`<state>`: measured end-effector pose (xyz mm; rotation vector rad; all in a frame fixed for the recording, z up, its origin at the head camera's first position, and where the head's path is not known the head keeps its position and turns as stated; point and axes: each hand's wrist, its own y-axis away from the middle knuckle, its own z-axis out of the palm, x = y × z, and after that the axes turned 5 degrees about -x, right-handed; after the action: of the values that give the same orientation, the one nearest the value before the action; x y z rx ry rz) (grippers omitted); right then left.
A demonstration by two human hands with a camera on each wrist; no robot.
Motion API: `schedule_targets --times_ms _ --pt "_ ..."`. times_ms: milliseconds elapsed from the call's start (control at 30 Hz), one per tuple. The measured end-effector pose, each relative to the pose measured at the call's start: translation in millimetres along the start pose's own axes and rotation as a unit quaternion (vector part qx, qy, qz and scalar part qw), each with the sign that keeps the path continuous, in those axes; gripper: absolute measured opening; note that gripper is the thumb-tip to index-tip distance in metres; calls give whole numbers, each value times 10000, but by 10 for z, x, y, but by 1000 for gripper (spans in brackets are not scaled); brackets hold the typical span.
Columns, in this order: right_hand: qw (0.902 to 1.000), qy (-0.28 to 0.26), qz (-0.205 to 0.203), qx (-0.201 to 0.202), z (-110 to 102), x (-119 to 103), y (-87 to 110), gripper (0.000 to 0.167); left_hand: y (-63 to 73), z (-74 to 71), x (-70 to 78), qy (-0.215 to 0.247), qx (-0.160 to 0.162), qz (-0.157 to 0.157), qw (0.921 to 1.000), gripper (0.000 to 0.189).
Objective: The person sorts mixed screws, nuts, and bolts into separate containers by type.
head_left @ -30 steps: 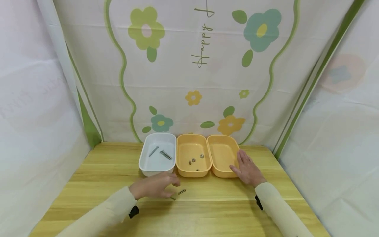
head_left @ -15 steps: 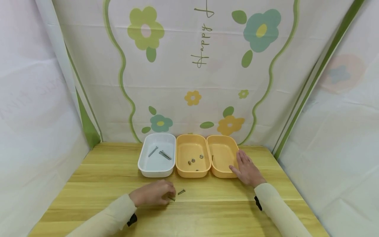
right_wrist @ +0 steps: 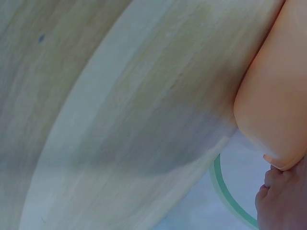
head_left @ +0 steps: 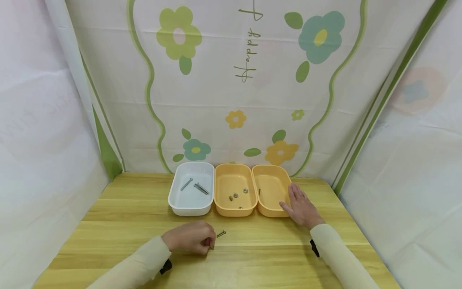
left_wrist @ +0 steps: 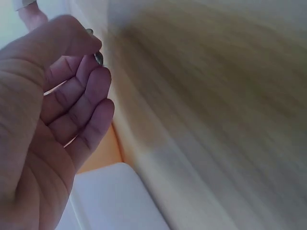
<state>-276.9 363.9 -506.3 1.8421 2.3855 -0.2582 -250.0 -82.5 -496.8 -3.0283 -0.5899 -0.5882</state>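
My left hand (head_left: pixel 191 237) is low over the table in front of the white container, pinching a small screw (head_left: pixel 211 247) between thumb and fingers. In the left wrist view the fingers hide most of that screw (left_wrist: pixel 99 58). Just beyond the fingertips, small screws (head_left: pixel 221 233) lie together on the wood. My right hand (head_left: pixel 303 206) rests with fingers straight against the right side of the right orange container (head_left: pixel 273 212), its thumb at the front rim. A thin screw (head_left: pixel 259 192) shows inside that container near its left wall.
Three containers stand side by side at the table's back. The white one (head_left: pixel 191 211) has several long bolts (head_left: pixel 202 188); the middle orange one (head_left: pixel 236 212) has several nuts (head_left: pixel 236 195). A flowered cloth (head_left: pixel 216 92) hangs right behind them, with cloth walls on both sides.
The left hand has come down from beside the white container, closed its fingers on a screw on the table, and drawn slightly toward the front. The right hand has stayed put.
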Motion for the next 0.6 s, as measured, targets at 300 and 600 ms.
schedule_targets --times_ms 300,600 --pt "10000 -33 -15 -5 -9 -3 0 88 -147 -152 104 -57 380 417 9984 13" --pt "10000 -41 -33 9 16 7 -3 88 -294 -358 165 -28 506 415 9979 8"
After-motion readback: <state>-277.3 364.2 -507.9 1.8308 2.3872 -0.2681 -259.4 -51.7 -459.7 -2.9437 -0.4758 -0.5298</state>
